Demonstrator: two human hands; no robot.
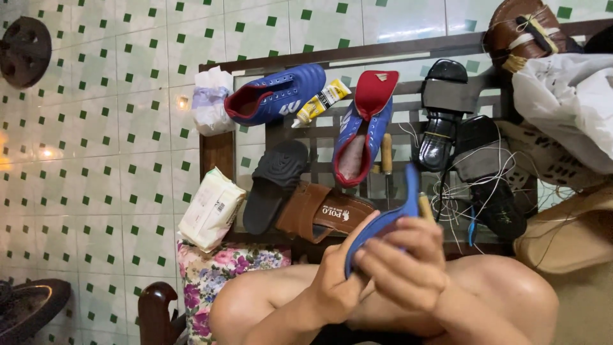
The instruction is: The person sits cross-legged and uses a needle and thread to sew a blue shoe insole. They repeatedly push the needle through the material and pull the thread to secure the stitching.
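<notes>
Both of my hands hold a blue insole over my bare knees. My left hand grips its lower end from the left. My right hand wraps over its front, fingers curled across it. A tan stick-like handle pokes up behind my right fingers; what it belongs to is hidden. Just beyond the insole, on a dark wooden bench, lie two blue shoes with red lining and a yellow glue tube.
The bench also carries a black slide sandal, a brown sandal, black dress shoes amid loose thread, a wooden-handled awl, a wipes pack and a white plastic bag. A floral cushion sits by my left knee.
</notes>
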